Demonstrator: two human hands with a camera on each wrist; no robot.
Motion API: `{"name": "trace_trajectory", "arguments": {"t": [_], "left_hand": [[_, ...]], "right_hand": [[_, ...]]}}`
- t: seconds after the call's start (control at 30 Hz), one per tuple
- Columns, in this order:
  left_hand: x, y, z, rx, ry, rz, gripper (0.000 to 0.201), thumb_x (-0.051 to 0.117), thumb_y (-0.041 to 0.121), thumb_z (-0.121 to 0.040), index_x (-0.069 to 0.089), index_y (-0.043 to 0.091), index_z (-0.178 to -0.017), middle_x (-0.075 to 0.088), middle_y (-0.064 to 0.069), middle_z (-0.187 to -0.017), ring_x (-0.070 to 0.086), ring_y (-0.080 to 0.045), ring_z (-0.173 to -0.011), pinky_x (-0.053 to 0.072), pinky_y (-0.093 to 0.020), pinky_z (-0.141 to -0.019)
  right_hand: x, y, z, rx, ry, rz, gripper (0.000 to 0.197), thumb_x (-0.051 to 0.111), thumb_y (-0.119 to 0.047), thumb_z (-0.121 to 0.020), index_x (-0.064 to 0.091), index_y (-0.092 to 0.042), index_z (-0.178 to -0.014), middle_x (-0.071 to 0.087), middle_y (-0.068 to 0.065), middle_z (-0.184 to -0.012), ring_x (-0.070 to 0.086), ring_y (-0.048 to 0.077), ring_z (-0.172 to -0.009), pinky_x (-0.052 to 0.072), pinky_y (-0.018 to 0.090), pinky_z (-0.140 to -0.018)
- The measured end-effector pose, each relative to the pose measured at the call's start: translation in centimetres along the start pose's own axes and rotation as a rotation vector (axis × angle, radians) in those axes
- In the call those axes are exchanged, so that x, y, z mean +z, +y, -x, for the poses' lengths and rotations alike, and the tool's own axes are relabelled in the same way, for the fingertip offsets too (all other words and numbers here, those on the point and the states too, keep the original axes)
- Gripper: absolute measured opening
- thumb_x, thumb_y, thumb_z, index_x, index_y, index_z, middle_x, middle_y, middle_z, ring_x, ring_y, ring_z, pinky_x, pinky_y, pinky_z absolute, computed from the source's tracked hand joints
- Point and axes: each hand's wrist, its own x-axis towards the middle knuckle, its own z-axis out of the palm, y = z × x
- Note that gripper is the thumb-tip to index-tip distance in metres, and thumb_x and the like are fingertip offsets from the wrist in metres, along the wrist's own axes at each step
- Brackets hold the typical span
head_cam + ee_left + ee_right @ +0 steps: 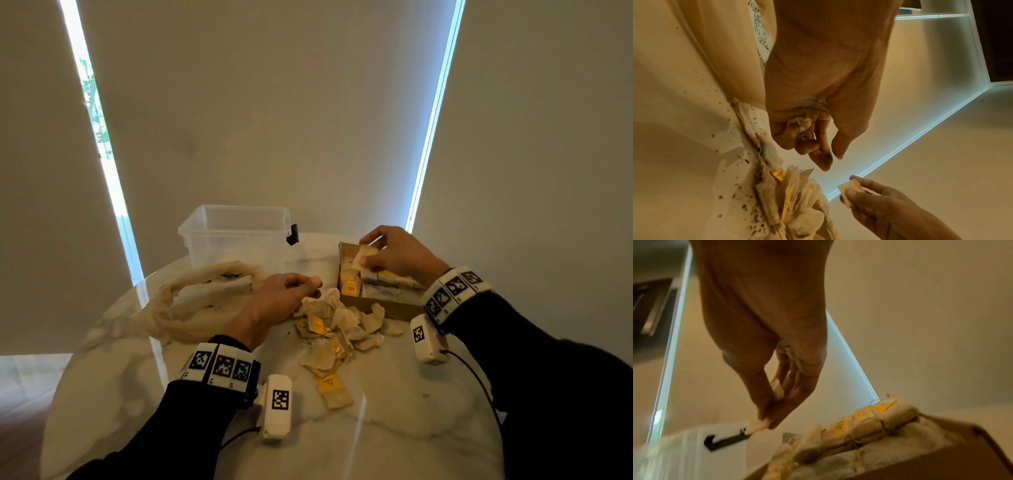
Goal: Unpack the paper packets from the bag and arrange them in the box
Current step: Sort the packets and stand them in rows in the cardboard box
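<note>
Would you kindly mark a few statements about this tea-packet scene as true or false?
1. The right hand pinches a paper packet over the cardboard box. True.
2. The clear plastic tub is full of packets. False: no packets show inside it.
3. Loose packets lie piled on the table in front of the box. True.
4. The cloth bag sits right of the box. False: it lies to the left.
5. The left hand holds nothing. False: its curled fingers grip a packet.
</note>
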Motion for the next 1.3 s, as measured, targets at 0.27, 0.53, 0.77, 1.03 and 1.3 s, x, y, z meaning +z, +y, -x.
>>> {"name": "trace_trajectory", "arguments": {"t": [0.27,0.53,0.77,1.03,1.3], "left_hand": [[0.0,-0.1,0.0,-0.006,0.001,0.016,0.027,0.069,0.046,-0.101,0.078,0.025,-0.114,0.08,0.012,-0.103,0.055,-0.009,-0.071,0.05,-0.021,-0.065],[0.0,0.0,0.0,-0.009,0.008,0.029,0.027,0.068,0.046,-0.101,0.077,0.025,-0.114,0.079,0.009,-0.105,0.054,-0.009,-0.071,0.049,-0.021,-0.065],[-0.1,0.2,0.1,-0.022,0.018,0.076,0.04,0.056,0.058,-0.105,0.078,0.026,-0.113,0.079,0.01,-0.105,0.056,-0.011,-0.074,0.048,-0.027,-0.067],[0.0,0.5,0.2,-0.049,0.018,0.124,0.044,0.05,0.056,-0.108,0.077,0.022,-0.115,0.079,0.003,-0.109,0.057,-0.012,-0.074,0.046,-0.023,-0.059],[0.0,0.5,0.2,-0.061,0.011,0.147,0.043,0.051,0.055,-0.108,0.077,0.021,-0.115,0.079,0.002,-0.11,0.057,-0.013,-0.076,0.046,-0.027,-0.065]], "right_hand": [[3.0,-0.2,-1.8,-0.048,-0.337,0.381,0.041,0.088,-0.007,-0.081,0.071,-0.017,-0.116,0.067,-0.001,-0.105,0.066,0.011,-0.083,0.052,0.016,-0.056],[3.9,-0.6,-2.8,0.009,-0.401,0.428,0.031,0.085,-0.003,-0.083,0.076,-0.016,-0.11,0.07,-0.001,-0.093,0.065,0.01,-0.079,0.054,0.022,-0.064],[3.1,-0.7,-3.0,-0.013,-0.337,0.41,0.042,0.098,-0.016,-0.072,0.074,-0.023,-0.105,0.071,-0.001,-0.105,0.07,0.017,-0.089,0.058,0.026,-0.065],[3.1,0.3,-2.6,-0.013,-0.264,0.364,0.032,0.093,-0.013,-0.078,0.073,-0.021,-0.102,0.074,0.001,-0.099,0.073,0.014,-0.078,0.055,0.022,-0.061],[3.6,0.4,-2.3,0.014,-0.319,0.347,0.032,0.091,-0.007,-0.08,0.075,-0.018,-0.105,0.073,0.007,-0.105,0.075,0.019,-0.083,0.064,0.026,-0.067]]}}
